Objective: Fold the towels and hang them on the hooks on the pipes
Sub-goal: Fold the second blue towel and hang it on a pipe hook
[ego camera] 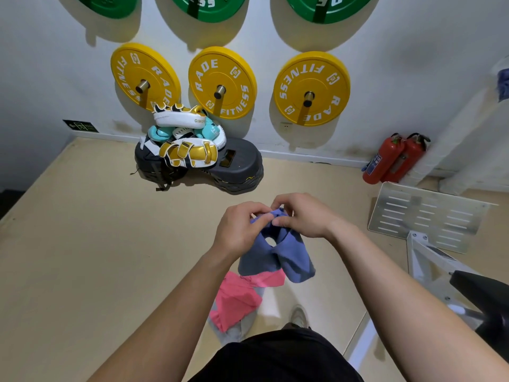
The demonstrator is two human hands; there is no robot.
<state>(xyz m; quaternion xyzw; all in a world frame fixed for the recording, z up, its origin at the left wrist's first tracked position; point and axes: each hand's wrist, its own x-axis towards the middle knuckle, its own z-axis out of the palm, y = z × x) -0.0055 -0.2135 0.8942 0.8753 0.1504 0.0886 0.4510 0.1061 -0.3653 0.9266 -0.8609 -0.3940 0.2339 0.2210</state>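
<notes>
A blue-purple towel (278, 255) hangs folded in the air in front of me, its top edge bunched between both hands. My left hand (239, 230) pinches the top from the left. My right hand (300, 213) pinches it from the right, fingers curled over the cloth. Below it a pink towel (237, 296) lies crumpled on the tan floor (82, 244), with a grey cloth (234, 329) partly under it. Another blue towel (504, 84) hangs at the far right edge, by a white pipe (451, 128). No hook is plainly visible.
Yellow weight plates (223, 81) and green ones hang on the wall ahead. Boxing pads (187, 133) are piled on a black step (237, 166) by the wall. Two red fire extinguishers (391, 158) stand at the right, near a metal plate (427, 216) and white machine frame (429, 260).
</notes>
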